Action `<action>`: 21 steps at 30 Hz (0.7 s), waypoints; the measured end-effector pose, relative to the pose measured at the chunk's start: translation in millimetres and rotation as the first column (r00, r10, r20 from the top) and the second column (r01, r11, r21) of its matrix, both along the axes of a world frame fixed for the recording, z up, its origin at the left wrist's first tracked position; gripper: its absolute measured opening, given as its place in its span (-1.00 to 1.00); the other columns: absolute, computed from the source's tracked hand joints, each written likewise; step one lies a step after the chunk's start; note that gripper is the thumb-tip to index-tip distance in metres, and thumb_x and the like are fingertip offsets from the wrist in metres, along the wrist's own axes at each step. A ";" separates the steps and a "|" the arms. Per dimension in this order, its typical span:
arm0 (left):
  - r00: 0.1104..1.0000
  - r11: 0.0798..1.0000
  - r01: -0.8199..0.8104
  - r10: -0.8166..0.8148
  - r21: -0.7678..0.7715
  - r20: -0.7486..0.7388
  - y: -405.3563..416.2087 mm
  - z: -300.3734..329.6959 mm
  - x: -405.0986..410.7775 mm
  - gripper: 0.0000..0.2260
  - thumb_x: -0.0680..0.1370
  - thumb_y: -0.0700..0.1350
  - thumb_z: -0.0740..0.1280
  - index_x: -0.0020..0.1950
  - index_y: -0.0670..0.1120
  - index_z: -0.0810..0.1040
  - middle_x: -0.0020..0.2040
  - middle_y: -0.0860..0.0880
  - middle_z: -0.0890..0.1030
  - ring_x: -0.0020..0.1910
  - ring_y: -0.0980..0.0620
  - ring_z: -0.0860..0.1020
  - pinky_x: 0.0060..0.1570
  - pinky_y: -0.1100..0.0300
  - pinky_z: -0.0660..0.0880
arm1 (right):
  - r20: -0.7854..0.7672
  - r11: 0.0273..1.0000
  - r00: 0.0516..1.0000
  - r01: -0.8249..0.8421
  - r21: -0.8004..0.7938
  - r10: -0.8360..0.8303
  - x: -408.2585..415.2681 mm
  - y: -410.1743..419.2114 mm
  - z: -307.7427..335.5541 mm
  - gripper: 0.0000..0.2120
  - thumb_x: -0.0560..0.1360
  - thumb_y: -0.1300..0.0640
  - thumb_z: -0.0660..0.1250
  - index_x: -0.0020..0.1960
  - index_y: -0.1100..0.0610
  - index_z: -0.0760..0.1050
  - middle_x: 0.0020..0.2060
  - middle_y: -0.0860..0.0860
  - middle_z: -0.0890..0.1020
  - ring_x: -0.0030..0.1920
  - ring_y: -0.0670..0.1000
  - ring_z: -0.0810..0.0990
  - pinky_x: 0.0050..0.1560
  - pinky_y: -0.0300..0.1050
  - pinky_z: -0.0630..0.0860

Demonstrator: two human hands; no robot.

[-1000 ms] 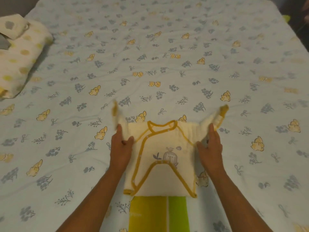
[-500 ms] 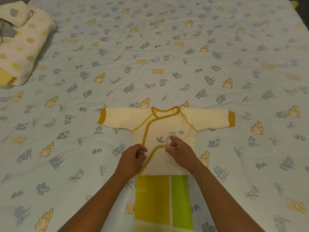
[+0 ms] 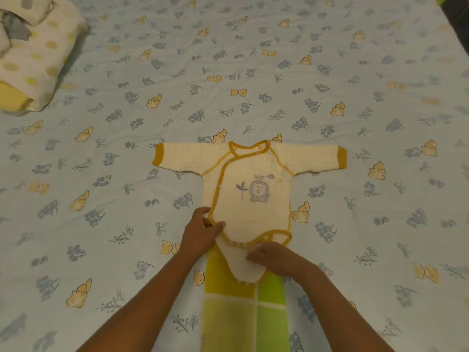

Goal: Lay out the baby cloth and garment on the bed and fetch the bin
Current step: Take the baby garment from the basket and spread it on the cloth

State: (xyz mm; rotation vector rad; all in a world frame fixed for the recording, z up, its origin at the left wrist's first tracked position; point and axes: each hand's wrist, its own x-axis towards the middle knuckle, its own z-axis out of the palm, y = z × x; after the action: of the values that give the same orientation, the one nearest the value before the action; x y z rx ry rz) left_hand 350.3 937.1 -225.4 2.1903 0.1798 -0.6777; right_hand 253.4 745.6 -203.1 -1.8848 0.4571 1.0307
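A cream baby garment (image 3: pixel 250 179) with mustard trim and a lion print lies flat on the bed, both sleeves spread out. Its lower flap overlaps a folded yellow and green cloth (image 3: pixel 243 308) that runs toward me. My left hand (image 3: pixel 201 233) pinches the garment's lower left hem. My right hand (image 3: pixel 271 256) pinches and presses the bottom flap over the cloth. No bin is in view.
The bed is covered by a pale blue sheet (image 3: pixel 355 85) printed with flowers and yellow animals. A stack of folded dotted cloths (image 3: pixel 33 59) sits at the far left. The bed's right edge (image 3: pixel 454 19) shows at the top right corner.
The garment went from folded with sleeves lifted to fully spread flat. My hands moved from its sides to the middle, then down to its bottom hem, pulling out the flap.
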 end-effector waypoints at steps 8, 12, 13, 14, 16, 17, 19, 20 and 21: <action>0.907 0.974 0.218 -0.223 0.053 0.356 -35.6 14.3 -21.4 -0.75 0.59 -0.18 0.25 0.26 -0.05 0.54 -0.11 0.01 0.55 -0.15 0.08 0.50 -0.14 0.23 0.40 | 0.366 0.884 0.844 0.456 -0.102 -0.393 28.1 -8.1 19.3 -0.67 0.46 -0.22 0.31 0.07 -0.02 0.54 -0.10 -0.06 0.65 -0.08 -0.04 0.62 0.02 -0.03 0.59; 0.736 0.848 0.530 -0.455 -0.008 0.501 -68.1 13.6 -43.3 -0.82 0.60 -0.19 0.23 0.12 -0.16 0.58 -0.02 -0.09 0.60 -0.03 0.01 0.53 0.02 0.10 0.48 | 0.327 0.846 0.809 0.531 -0.051 -0.488 49.7 -5.8 23.4 -0.60 0.41 -0.25 0.34 0.12 -0.06 0.40 -0.05 -0.09 0.56 0.01 0.01 0.58 -0.06 -0.11 0.48; 0.698 0.806 0.592 -0.502 -0.017 0.510 -74.3 13.5 -46.1 -0.83 0.59 -0.19 0.24 0.10 -0.15 0.59 0.00 -0.08 0.61 0.01 -0.01 0.54 0.04 0.12 0.49 | 0.360 0.841 0.811 0.529 -0.114 -0.461 51.4 -10.6 21.2 -0.64 0.45 -0.16 0.34 0.12 0.03 0.45 -0.05 -0.05 0.56 0.03 0.05 0.57 -0.08 -0.10 0.45; 0.678 0.785 0.619 -0.520 -0.022 0.519 -77.8 14.7 -46.4 -0.83 0.56 -0.20 0.25 0.08 -0.13 0.59 -0.01 -0.06 0.60 0.02 -0.01 0.53 0.04 0.15 0.49 | 0.395 0.829 0.811 0.529 -0.181 -0.431 50.8 -17.6 19.2 -0.70 0.49 -0.06 0.32 0.11 0.11 0.48 -0.06 -0.01 0.55 0.03 0.09 0.57 -0.09 -0.10 0.40; 0.698 0.825 0.565 -0.467 -0.017 0.543 -75.7 13.1 -40.1 -0.76 0.45 -0.28 0.26 0.06 -0.09 0.59 -0.02 -0.01 0.54 0.02 0.00 0.49 0.05 0.19 0.46 | 0.429 0.805 0.807 0.538 -0.251 -0.406 46.1 -36.1 14.3 -0.85 0.53 0.09 0.26 0.00 0.17 0.49 -0.14 0.00 0.51 -0.03 0.09 0.54 -0.12 -0.14 0.33; 0.702 0.848 0.530 -0.457 0.027 0.546 -71.0 8.1 -36.0 -0.66 0.36 -0.30 0.26 0.09 -0.07 0.57 0.01 0.00 0.51 0.05 -0.01 0.46 0.07 0.17 0.45 | 0.440 0.797 0.805 0.541 -0.270 -0.398 42.6 -46.5 11.6 -0.89 0.54 0.12 0.26 -0.05 0.16 0.49 -0.19 -0.02 0.50 -0.09 0.06 0.50 -0.16 -0.15 0.32; 0.699 0.829 0.514 -0.554 0.221 0.453 -59.2 -4.4 -30.7 -0.43 0.26 -0.26 0.27 0.26 -0.01 0.46 0.17 -0.01 0.43 0.19 -0.05 0.38 0.17 0.07 0.40 | 0.449 0.774 0.801 0.554 -0.306 -0.396 36.5 -66.3 5.9 -0.90 0.55 0.12 0.26 -0.06 0.16 0.48 -0.23 -0.06 0.48 -0.14 0.01 0.45 -0.24 -0.16 0.30; 0.693 0.788 0.526 -0.615 0.321 0.375 -55.1 -9.6 -30.2 -0.36 0.26 -0.21 0.29 0.36 0.03 0.39 0.25 -0.01 0.39 0.26 -0.07 0.33 0.21 0.03 0.36 | 0.452 0.760 0.798 0.564 -0.323 -0.400 34.6 -74.6 2.7 -0.87 0.55 0.11 0.27 -0.03 0.17 0.50 -0.21 -0.06 0.48 -0.14 0.01 0.44 -0.22 -0.16 0.30; 0.677 0.746 0.536 -0.660 0.396 0.327 -53.0 -15.0 -30.2 -0.32 0.26 -0.14 0.33 0.40 0.06 0.34 0.29 -0.01 0.37 0.29 -0.07 0.30 0.22 0.01 0.33 | 0.452 0.747 0.795 0.572 -0.340 -0.404 33.3 -81.5 -0.8 -0.84 0.55 0.10 0.27 0.01 0.19 0.52 -0.17 -0.03 0.50 -0.13 0.01 0.43 -0.17 -0.16 0.31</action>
State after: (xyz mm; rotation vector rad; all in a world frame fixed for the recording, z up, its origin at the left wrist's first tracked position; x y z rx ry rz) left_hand 320.1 884.2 -240.5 2.6214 -0.7905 -0.4781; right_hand 286.7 664.1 -203.9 -2.1277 0.9986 0.2112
